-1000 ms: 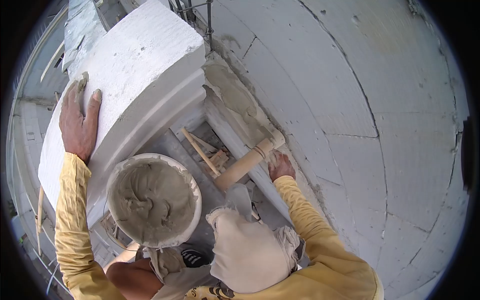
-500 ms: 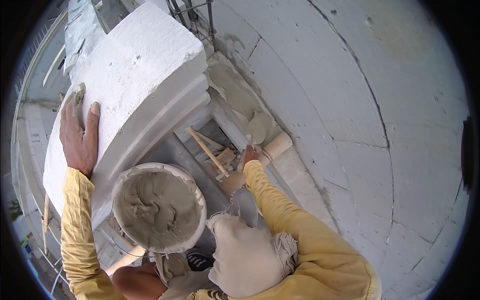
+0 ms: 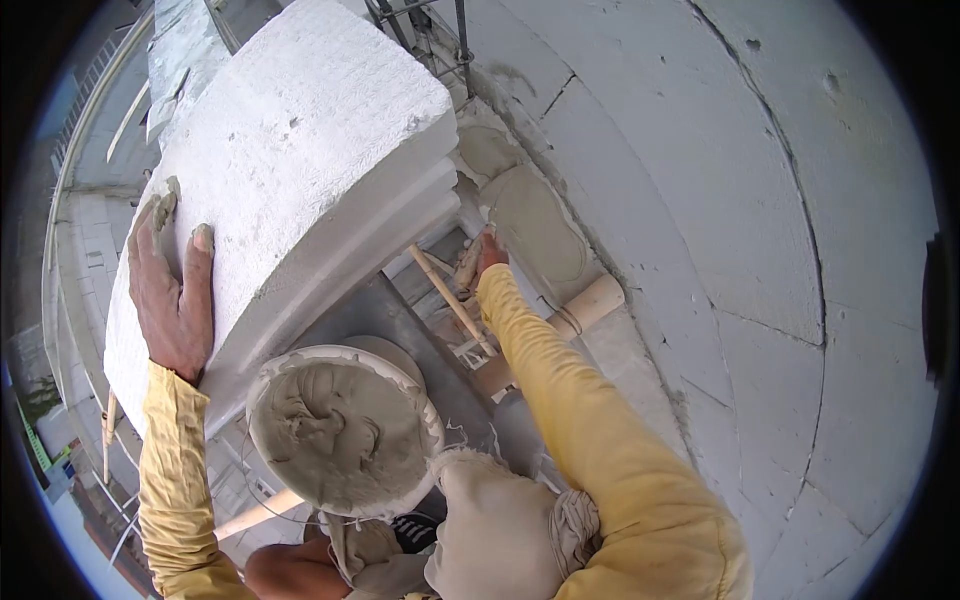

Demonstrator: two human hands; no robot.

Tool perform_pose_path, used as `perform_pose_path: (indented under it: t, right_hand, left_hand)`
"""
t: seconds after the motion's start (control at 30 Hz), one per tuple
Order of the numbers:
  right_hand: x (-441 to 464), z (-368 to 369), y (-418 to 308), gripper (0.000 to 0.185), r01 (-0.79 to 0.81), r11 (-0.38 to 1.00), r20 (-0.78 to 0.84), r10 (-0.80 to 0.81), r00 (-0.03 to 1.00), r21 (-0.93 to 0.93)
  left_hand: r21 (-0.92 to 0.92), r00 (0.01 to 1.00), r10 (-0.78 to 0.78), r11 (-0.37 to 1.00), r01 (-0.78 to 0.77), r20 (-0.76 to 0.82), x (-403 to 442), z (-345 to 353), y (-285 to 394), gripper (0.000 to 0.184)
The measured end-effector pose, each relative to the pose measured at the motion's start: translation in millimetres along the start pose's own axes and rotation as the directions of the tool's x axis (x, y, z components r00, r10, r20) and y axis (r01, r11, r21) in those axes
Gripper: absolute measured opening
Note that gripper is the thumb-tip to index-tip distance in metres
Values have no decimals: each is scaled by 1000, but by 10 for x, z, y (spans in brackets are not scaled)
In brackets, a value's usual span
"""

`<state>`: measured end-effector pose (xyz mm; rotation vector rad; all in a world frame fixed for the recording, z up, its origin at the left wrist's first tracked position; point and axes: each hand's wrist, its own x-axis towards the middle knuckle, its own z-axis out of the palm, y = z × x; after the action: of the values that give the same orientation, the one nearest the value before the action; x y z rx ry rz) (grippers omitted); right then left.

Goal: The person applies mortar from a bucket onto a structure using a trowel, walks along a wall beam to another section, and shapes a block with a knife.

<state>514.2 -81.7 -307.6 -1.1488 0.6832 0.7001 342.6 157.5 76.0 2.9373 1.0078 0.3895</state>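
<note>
My left hand (image 3: 172, 300), smeared with grey mortar, lies with fingers apart on the rough top of a white moulded block (image 3: 290, 130). Beyond the bucket, my right hand (image 3: 490, 252) is closed around the handle of a trowel (image 3: 487, 214) at the ledge beside the wall. The blade is coated and hard to tell from the wet mortar (image 3: 540, 230) spread there. A round bucket (image 3: 432, 412) of grey mortar (image 3: 335, 425) stands between my arms, close to my knees.
A pale block wall (image 3: 690, 220) rises on the right. Steel rebar (image 3: 462, 45) stands behind the white block. A round timber (image 3: 590, 305) crosses the ledge, and a thin wooden stick (image 3: 450, 300) leans in the gap below. Scaffold poles (image 3: 60, 190) run along the left.
My right hand has moved forward along the ledge with the trowel, and the mortar there now looks flatter and more spread. My left hand remains on the block. The view has shifted slightly.
</note>
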Motion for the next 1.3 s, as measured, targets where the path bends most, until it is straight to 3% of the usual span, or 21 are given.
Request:
perform_pose_path:
  t: [0.07, 0.1, 0.2, 0.27, 0.3, 0.37, 0.47, 0.53, 0.67, 0.7, 0.77, 0.87, 0.9, 1.0, 1.07, 1.13, 1.17, 1.23, 1.27, 1.3]
  right_hand:
    - [223, 200, -41, 51, 93, 989, 144, -75, 987, -117]
    - [229, 303, -113, 51, 88, 990, 144, -71, 987, -114]
    - [352, 496, -258, 58, 119, 937, 114, -86, 990, -328]
    - [829, 339, 7, 64, 352, 711, 223, -273, 936, -608]
    - [856, 315, -20, 64, 354, 710, 223, -276, 935, -608]
    - [904, 186, -117, 64, 304, 469, 238, -197, 951, -829]
    - [803, -76, -212, 59, 160, 501, 119, -113, 986, -851]
    - [468, -270, -326, 53, 224, 325, 137, -269, 953, -919]
    - [-28, -666, -351, 39, 159, 630, -26, -274, 961, -760]
    - [218, -1040, -108, 35, 239, 630, -4, -359, 933, -739]
    - [111, -1515, -26, 32, 278, 714, 15, -351, 936, -643]
    - [-1242, -1523, -661, 34, 202, 774, 118, -164, 979, -600]
    - [-1343, -1777, -661, 36, 277, 731, 204, -190, 960, -624]
    - [-2233, -1656, -1249, 40, 434, 574, 446, -131, 886, -694]
    - [-2731, -1189, -1720, 41, 504, 507, 562, -46, 826, -699]
    - [-2955, -770, -2107, 42, 791, 192, 812, 215, 543, -580]
    - [-3114, -488, -2274, 42, 801, 184, 818, 225, 530, -569]
    - [-3454, 162, -2357, 44, 909, 23, 772, 536, 341, -417]
    - [-3586, 409, -2296, 44, 916, 22, 768, 553, 324, -401]
    - [-3725, 629, -2199, 47, 944, -168, 687, 652, 321, -282]
  left_hand:
    - [-12, 1000, 21, 1000, -21, -1, 16, 2, 1, 53]
    - [-8, 1000, 23, 1000, -23, 2, 17, 3, 5, 53]
    - [5, 1000, 11, 1000, -11, 5, 12, 3, 9, 53]
    - [29, 1000, 24, 999, -24, 2, 22, -1, 9, 54]
    - [27, 1000, 24, 999, -24, 0, 27, 0, 8, 54]
    - [36, 1000, 18, 999, -18, -3, 26, 3, 3, 54]
    - [1, 1000, 26, 1000, -26, -12, 16, 0, 20, 55]
    - [11, 999, 26, 1000, -26, -28, 16, 7, 3, 55]
    - [70, 999, 28, 997, -25, -46, -6, 31, -46, 59]
    - [51, 997, 44, 998, -41, -58, 4, 24, -46, 61]
    - [69, 998, 35, 997, -30, -61, 0, 52, -40, 61]
    - [80, 995, 45, 996, -38, -91, -14, 61, -99, 62]
    - [10, 998, -11, 1000, 12, -67, -9, 28, -63, 72]
    - [15, 995, -16, 1000, 18, -100, -44, 54, -90, 69]
    - [3, 993, 2, 1000, -2, -119, -58, 68, -110, 68]
    - [13, 990, 9, 1000, -8, -139, -52, 71, -117, 67]
    - [17, 989, 26, 1000, -24, -144, -61, 65, -119, 66]
    - [28, 988, 7, 1000, -3, -157, -73, 68, -120, 66]
    - [32, 987, 7, 999, -1, -163, -82, 65, -122, 66]
    - [48, 987, -9, 999, 17, -163, -95, 62, -115, 64]
